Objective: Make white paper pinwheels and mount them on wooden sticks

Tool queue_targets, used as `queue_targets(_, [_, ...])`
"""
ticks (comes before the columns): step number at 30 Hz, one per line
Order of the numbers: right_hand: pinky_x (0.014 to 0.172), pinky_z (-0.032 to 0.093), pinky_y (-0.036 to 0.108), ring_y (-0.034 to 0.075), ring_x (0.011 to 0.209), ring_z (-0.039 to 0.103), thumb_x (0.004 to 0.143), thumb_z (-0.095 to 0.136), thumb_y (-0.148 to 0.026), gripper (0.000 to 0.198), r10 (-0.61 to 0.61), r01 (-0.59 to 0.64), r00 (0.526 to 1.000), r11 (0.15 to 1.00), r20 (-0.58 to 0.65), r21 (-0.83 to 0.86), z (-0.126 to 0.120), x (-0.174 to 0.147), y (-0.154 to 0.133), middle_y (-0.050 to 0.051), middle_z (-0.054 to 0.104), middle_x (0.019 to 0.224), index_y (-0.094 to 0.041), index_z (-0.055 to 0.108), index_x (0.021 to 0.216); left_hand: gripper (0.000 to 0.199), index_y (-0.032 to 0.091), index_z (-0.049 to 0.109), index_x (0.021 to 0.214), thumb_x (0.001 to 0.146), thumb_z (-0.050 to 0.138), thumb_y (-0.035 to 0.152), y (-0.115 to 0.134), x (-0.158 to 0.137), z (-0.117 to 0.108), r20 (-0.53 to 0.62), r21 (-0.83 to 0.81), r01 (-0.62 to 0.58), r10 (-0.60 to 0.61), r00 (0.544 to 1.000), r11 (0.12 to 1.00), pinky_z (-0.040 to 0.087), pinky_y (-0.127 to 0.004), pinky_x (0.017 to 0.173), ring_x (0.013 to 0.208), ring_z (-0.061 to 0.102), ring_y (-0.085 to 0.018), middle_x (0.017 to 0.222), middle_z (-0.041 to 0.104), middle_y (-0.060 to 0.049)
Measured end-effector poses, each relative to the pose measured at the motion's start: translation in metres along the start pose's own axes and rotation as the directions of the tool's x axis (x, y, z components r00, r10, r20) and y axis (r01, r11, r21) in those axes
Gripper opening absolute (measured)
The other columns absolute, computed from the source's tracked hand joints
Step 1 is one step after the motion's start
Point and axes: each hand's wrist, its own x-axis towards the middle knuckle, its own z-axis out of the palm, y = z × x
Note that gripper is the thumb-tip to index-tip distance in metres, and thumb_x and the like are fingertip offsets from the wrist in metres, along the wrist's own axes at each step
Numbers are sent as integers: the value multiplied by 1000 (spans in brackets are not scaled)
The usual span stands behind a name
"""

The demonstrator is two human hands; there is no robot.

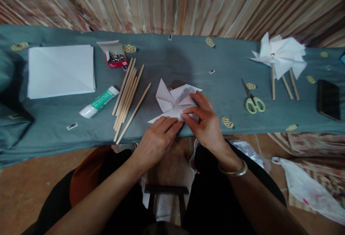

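A white paper pinwheel (172, 100) lies near the front edge of the cloth-covered table, its blades folded in toward the middle. My left hand (159, 138) is closed at its lower edge, fingertips pressing the paper. From the right, my right hand (206, 121) pinches a lower right part of the pinwheel with thumb and forefinger, its other fingers resting over the right blade. The exact spot between the fingertips is partly hidden. Left of the pinwheel lie several wooden sticks (128, 100), one set a little apart from the bunch.
A paper stack (61, 70), an opened red box of metal pins (117, 57) and a glue tube (99, 102) lie on the left. To the right are scissors (253, 100), finished pinwheels on sticks (283, 53) and a dark phone (328, 99). A curtain (172, 5) hangs behind the table.
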Motion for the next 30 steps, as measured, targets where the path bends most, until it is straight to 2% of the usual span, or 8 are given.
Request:
queue_targets(7, [115,34,50,25,138,38,86,61,-27,8,4,-8,999,996,-49,-84,8,2,-3,0,53,136,-28,67,82,27,9,57,117,91,51,9,-4,1,-1,-7,-23,34,-34,999,999,57,-37,81,96,56,-22,104,64,-13])
queue_targets(13, [112,39,50,27,135,41,88,58,-25,11,-39,27,997,986,-72,-162,10,2,-5,1,54,135,-29,67,88,27,10,57,117,92,48,8,-5,4,-1,-2,-13,48,-48,999,999,58,-37,79,93,56,-21,102,63,-12])
queue_targets(17, [111,40,50,26,135,42,89,56,-27,11,-50,38,997,983,-64,-180,7,1,-7,-1,54,134,-31,66,91,28,10,56,119,92,49,9,-5,3,0,1,-9,55,-55,999,998,57,-37,79,94,56,-21,102,62,-12])
queue_targets(23, [114,35,46,27,138,39,91,52,-27,15,-42,41,999,991,-5,-128,4,-1,-7,-1,52,136,-32,67,93,30,10,54,122,92,49,10,-6,3,0,11,-5,68,-68,998,998,57,-37,80,96,56,-21,104,61,-12])
queue_targets(30, [111,40,45,26,136,41,91,53,-26,13,-70,67,998,983,-7,-172,4,0,-8,1,54,133,-31,65,89,26,6,57,116,91,52,9,-4,7,-1,-20,32,53,-52,998,998,58,-36,77,91,57,-21,100,63,-13])
